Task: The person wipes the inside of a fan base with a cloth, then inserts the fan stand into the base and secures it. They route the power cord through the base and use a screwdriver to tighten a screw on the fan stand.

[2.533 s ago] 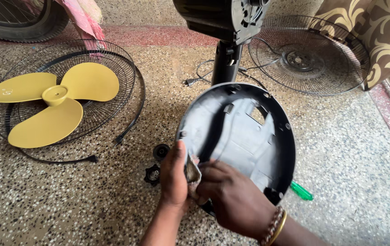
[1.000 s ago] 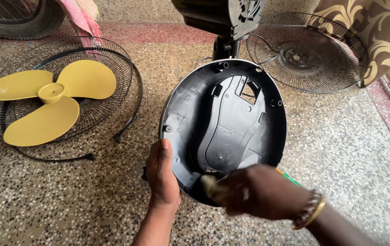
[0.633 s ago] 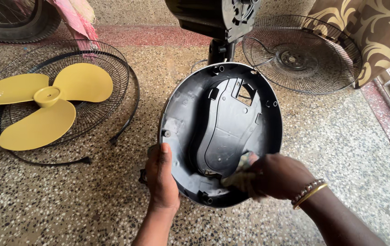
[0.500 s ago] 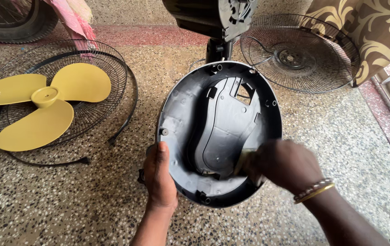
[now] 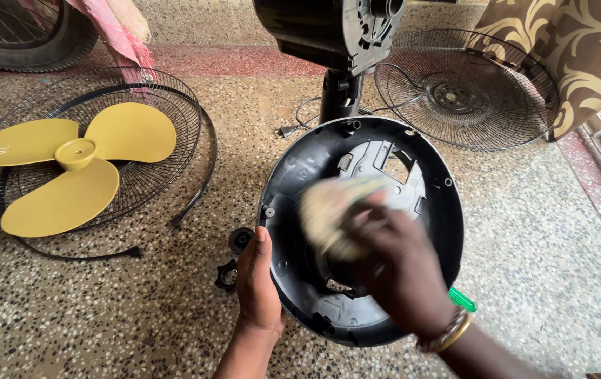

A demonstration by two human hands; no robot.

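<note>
Right hand (image 5: 402,270) pinches a cloth (image 5: 332,214) inside the black cover (image 5: 433,224), left hand (image 5: 258,284) gripping its rim beside two knobs (image 5: 234,256).

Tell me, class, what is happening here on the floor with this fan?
A person has a fan taken apart on a speckled floor. The left hand grips the rim of a black round fan cover, while the right hand presses a pale cloth inside it, blurred by motion. The yellow blade lies on a wire guard to the left.
</note>
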